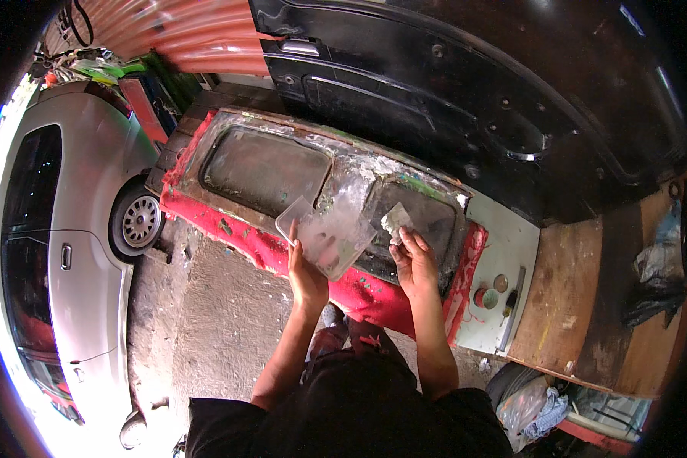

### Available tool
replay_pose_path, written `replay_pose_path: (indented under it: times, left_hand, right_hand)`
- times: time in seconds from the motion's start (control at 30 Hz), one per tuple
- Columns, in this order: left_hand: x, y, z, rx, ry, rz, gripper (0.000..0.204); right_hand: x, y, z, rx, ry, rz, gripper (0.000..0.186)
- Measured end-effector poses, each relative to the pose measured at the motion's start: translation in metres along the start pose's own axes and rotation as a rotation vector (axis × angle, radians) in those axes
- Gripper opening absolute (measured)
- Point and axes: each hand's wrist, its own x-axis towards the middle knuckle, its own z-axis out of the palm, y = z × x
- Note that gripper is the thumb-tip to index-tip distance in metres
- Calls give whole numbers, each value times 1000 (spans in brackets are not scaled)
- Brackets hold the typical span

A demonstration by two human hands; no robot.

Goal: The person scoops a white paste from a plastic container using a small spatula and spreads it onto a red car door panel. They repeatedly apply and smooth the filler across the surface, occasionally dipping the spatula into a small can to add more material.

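My left hand [307, 276] grips the edge of a clear plastic sheet [330, 238], roughly rectangular and smeared with pale marks. In my right hand [414, 264], a small flat spreader [399, 214] with a whitish, putty-like lump on it is pinched between thumb and fingers. Both hands are above a worn panel [351, 182] with two dark rectangular recesses and white patches on its surface. The panel lies on a red cloth [263, 246]. The sheet hides part of the panel's middle, and the two hands do not touch each other.
A large black vehicle panel [404, 84] leans behind the bench. On the right, a white board [500, 221] holds a small tin [485, 298], a round lid [501, 283], a dark-handled tool [511, 304] and a long metal strip [514, 309]. A silver car [88, 221] stands on the left.
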Motion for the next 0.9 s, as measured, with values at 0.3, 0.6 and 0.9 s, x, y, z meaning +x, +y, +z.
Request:
replay_pose_path:
  times: [0.3, 0.6, 0.9]
  left_hand:
    - [75, -19, -5, 99, 101, 29, 65]
    - [127, -56, -31, 18, 159, 48, 63]
    - [159, -58, -40, -1, 162, 5, 64]
  right_hand:
    - [130, -11, -18, -156, 14, -87, 14]
    - [261, 13, -53, -507, 4, -269, 12]
    - [286, 33, -28, -1421, -120, -1056, 20]
